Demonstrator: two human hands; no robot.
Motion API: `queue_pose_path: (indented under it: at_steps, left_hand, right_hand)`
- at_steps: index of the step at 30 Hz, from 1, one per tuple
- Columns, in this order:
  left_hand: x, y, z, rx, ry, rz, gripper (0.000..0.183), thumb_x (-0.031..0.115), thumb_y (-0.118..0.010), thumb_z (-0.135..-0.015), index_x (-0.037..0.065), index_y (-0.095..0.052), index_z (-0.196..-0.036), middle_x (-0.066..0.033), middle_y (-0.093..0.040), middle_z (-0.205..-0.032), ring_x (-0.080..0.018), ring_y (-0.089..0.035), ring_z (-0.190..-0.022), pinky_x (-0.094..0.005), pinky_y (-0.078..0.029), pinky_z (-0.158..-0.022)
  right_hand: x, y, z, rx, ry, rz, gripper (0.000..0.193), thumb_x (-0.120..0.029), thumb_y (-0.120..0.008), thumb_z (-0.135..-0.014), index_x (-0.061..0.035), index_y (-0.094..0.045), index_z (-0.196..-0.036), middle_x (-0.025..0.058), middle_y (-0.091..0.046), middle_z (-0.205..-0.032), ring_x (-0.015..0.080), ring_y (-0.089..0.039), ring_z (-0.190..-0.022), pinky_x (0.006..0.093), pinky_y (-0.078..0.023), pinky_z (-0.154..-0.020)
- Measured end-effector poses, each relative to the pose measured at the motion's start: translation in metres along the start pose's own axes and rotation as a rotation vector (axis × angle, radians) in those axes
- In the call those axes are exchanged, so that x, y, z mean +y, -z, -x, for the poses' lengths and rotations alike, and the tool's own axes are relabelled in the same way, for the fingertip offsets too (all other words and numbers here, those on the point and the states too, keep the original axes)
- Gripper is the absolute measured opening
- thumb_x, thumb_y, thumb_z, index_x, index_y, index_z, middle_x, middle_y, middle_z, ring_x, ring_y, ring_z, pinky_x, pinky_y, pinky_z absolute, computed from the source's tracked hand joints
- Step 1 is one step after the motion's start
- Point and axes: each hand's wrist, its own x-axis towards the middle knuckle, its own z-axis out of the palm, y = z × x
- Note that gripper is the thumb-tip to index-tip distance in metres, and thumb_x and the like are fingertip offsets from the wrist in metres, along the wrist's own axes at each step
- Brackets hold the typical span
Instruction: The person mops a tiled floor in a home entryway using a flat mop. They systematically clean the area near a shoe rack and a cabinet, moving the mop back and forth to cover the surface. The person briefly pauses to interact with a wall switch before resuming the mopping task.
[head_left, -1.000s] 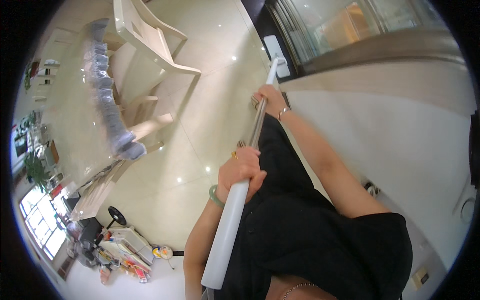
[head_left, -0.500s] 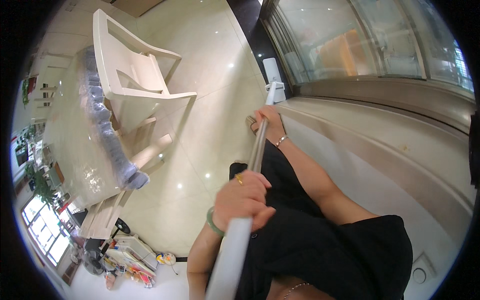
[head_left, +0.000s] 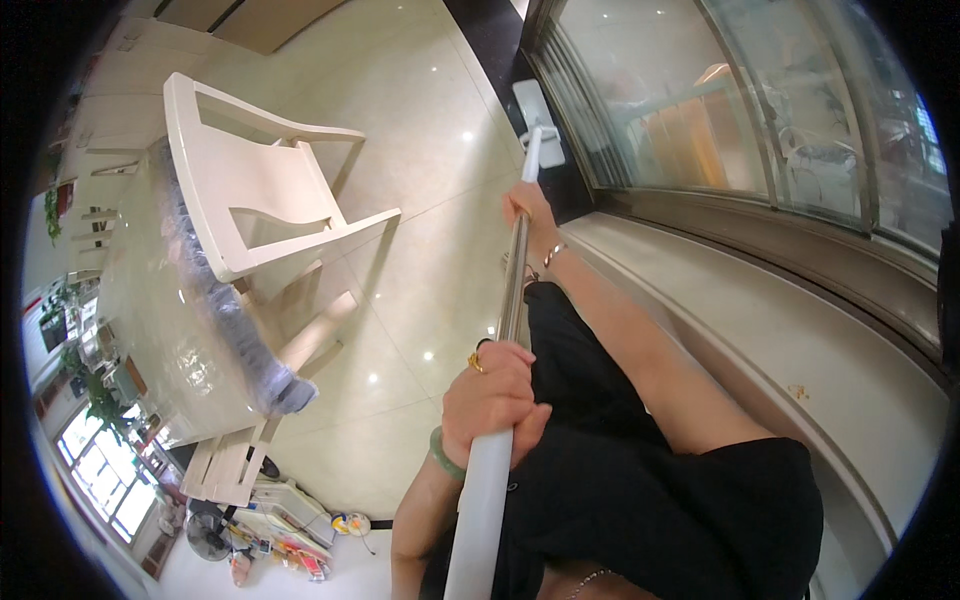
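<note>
A long-handled flat mop (head_left: 515, 265) runs from the lower edge of the head view up to its white mop head (head_left: 538, 125). That mop head lies flat on the dark floor strip (head_left: 492, 60) beside the glass sliding door. My left hand (head_left: 492, 405), with a gold ring and a green bangle, is wrapped round the thick pale grip near my body. Farther along, my right hand (head_left: 530, 208) closes round the metal part of the pole.
A cream chair (head_left: 250, 170) stands to the left, beside a table with a clear cover (head_left: 150, 300). Glass sliding doors (head_left: 700, 100) and a pale ledge (head_left: 760, 330) run along the right. A fan (head_left: 208, 537) and boxes sit at lower left. Glossy tiles (head_left: 420, 260) cover the floor.
The mop head has slid farther away along the dark strip, my right hand going with it. The view has shifted, so the chair and table appear lower. Both hands keep their hold.
</note>
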Motion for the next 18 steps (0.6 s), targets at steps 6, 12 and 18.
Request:
queue_pose_path:
  at_steps: [6,12,18]
  left_hand:
    - [-0.044,0.002,-0.035,0.042,-0.046,-0.079,0.017,-0.002,-0.065,-0.079,0.007,-0.051,-0.074,-0.0051,-0.053,-0.064,-0.0219,-0.052,-0.061,-0.0409,-0.049,-0.072]
    - [-0.078,0.025,-0.064,0.057,-0.069,-0.100,0.018,-0.006,-0.066,-0.075,0.005,-0.052,-0.074,-0.0065,-0.055,-0.066,-0.0241,-0.053,-0.062,-0.0402,-0.050,-0.073]
    - [-0.102,0.051,-0.070,0.181,-0.077,-0.091,0.013,-0.008,-0.061,-0.078,0.004,-0.054,-0.079,-0.0078,-0.057,-0.070,-0.0233,-0.054,-0.065,-0.0454,-0.049,-0.076]
  right_hand:
    - [0.040,-0.010,-0.066,-0.045,0.079,-0.007,0.027,0.000,-0.066,-0.078,-0.0064,-0.044,-0.063,0.0100,-0.047,-0.064,0.0303,-0.048,-0.065,0.0368,-0.041,-0.066]
    - [0.062,-0.034,-0.113,-0.097,0.056,-0.003,0.028,-0.003,-0.065,-0.081,-0.0055,-0.045,-0.061,0.0116,-0.050,-0.066,0.0307,-0.049,-0.071,0.0389,-0.040,-0.067]
    - [0.079,-0.057,-0.150,-0.288,0.144,0.070,0.029,-0.013,-0.060,-0.086,-0.0051,-0.049,-0.060,0.0120,-0.053,-0.066,0.0327,-0.050,-0.073,0.0404,-0.043,-0.071]
